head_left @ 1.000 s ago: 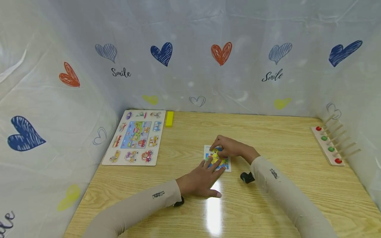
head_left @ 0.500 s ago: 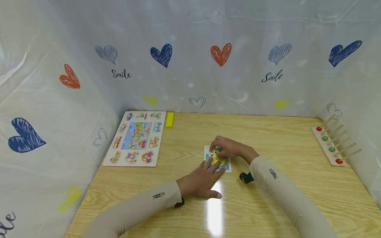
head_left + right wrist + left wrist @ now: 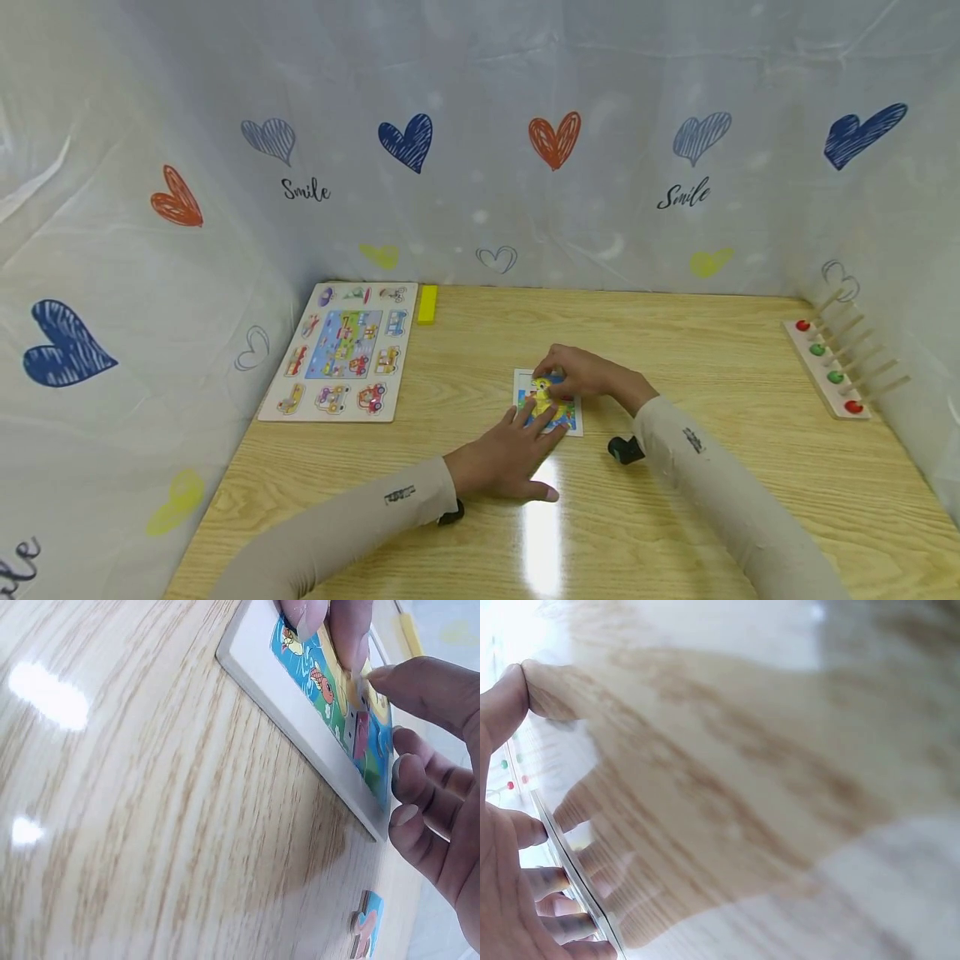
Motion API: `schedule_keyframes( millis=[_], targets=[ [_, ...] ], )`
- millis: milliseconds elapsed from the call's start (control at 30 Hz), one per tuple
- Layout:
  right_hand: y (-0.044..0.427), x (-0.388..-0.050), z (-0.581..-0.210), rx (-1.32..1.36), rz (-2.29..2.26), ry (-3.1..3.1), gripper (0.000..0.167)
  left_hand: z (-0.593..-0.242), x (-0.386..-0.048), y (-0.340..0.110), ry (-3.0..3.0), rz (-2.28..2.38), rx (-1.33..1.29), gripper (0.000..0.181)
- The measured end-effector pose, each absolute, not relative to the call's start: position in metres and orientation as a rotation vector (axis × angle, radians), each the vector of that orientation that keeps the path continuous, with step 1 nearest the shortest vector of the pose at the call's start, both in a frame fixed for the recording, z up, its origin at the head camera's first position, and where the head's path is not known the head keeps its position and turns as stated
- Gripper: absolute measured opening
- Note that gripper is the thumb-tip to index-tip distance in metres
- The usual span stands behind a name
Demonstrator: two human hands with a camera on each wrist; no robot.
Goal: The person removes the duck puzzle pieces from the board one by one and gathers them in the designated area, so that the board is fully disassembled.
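Note:
A small jigsaw puzzle [image 3: 576,423] with a white frame lies on the table; its picture shows a yellow animal, blue water and fish. My left hand [image 3: 506,454] lies palm down with fingers spread, the fingertips resting on the puzzle's near part. In the left wrist view, those fingers [image 3: 547,879] reach over the board's edge. At the puzzle's far side, my right hand [image 3: 581,372] has curled fingers and pinches a yellow piece [image 3: 542,385] at the animal's head. The right wrist view has its thumb and fingertips close around the board [image 3: 352,780]; the piece's edges are mostly hidden.
A loose puzzle piece [image 3: 366,926] lies on the table beside the board. At the back left is a vehicle puzzle board [image 3: 397,392], with a yellow block [image 3: 427,305] beside it. A pegged wooden board [image 3: 836,400] with red and green beads stands at the right.
My right hand shifts very slightly over the puzzle, its fingers staying at the animal's head. The left hand stays where it was.

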State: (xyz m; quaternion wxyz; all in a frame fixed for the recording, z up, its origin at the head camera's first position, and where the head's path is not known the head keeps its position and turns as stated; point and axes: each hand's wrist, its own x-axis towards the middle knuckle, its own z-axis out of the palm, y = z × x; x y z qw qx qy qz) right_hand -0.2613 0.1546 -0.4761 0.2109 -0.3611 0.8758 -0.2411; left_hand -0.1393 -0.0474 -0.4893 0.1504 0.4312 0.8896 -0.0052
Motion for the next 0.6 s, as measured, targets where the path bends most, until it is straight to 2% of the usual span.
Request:
schedule_keyframes(
  millis=[600],
  targets=[
    [0.1525,-0.259,-0.4768,-0.975,-0.693,2.447,0.028,-0.4857,-0.1382,-0.0476,2.552,-0.018,1.228,0.095]
  ],
)
